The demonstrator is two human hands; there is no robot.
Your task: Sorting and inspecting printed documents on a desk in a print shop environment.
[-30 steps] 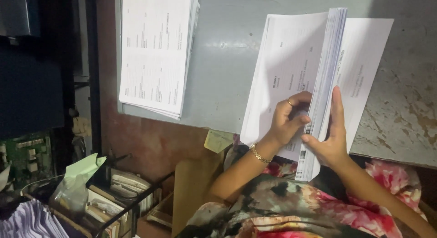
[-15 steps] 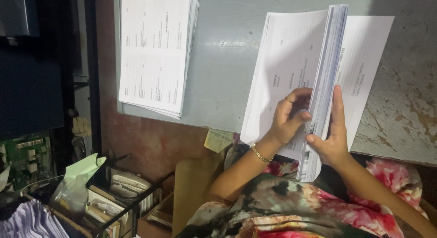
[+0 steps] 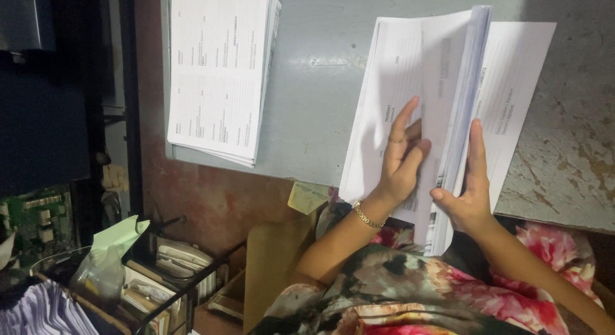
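Note:
A thick stack of white printed sheets [image 3: 410, 72] lies open on a grey metal table [image 3: 320, 85]. My left hand [image 3: 400, 159], with a ring and a gold bracelet, lies flat with fingers stretched out on the turned sheets at the left. My right hand [image 3: 467, 194] grips the near edge of a raised bunch of sheets [image 3: 471, 66] that stands on end in the middle. The bottom sheet [image 3: 522, 85] shows flat to the right of it.
A second stack of printed sheets [image 3: 218, 72] lies at the table's left end. A yellow note [image 3: 307, 195] hangs at the table's edge. Below left stand a wire basket with papers [image 3: 173, 271], a green-topped plastic bag [image 3: 112, 252] and a circuit board [image 3: 32, 213].
My left hand's fingers, curled on a sheet before, have stretched out flat over the turned sheets. My right hand has stayed on the raised bunch.

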